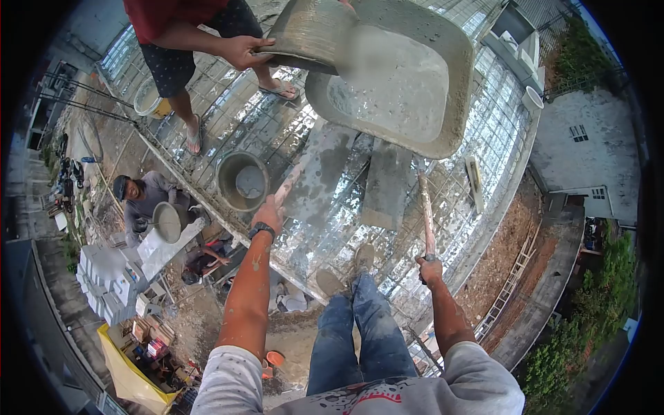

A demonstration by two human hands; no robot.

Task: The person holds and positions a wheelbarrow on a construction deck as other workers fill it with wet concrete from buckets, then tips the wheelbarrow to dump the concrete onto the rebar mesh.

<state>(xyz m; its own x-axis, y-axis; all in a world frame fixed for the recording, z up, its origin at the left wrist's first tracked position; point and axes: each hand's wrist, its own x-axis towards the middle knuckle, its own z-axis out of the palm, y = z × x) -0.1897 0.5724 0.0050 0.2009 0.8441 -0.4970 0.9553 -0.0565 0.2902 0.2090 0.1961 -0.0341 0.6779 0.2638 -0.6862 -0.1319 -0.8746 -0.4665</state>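
Observation:
My left hand (268, 216) is closed round one wooden handle (290, 181) of a wheelbarrow. The other handle (426, 207) is gripped by my right hand (429, 268), its fingers wrapped round the dark end. Ahead, the wheelbarrow's tray (458, 90) holds wet grey mortar (408, 83). A co-worker's hand (243, 52) holds a tipped bucket (311, 31) over the tray's left side, and a blurred grey stream falls from its mouth. Between the handles lie grey boards (386, 183).
A bucket (242, 181) stands left of the left handle. A wooden float (474, 184) lies at right. Metal mesh covers the deck, whose left edge (207, 214) drops to lower ground. Down there a person (155, 194) is beside another bucket (167, 222); a second person (207, 259) is near.

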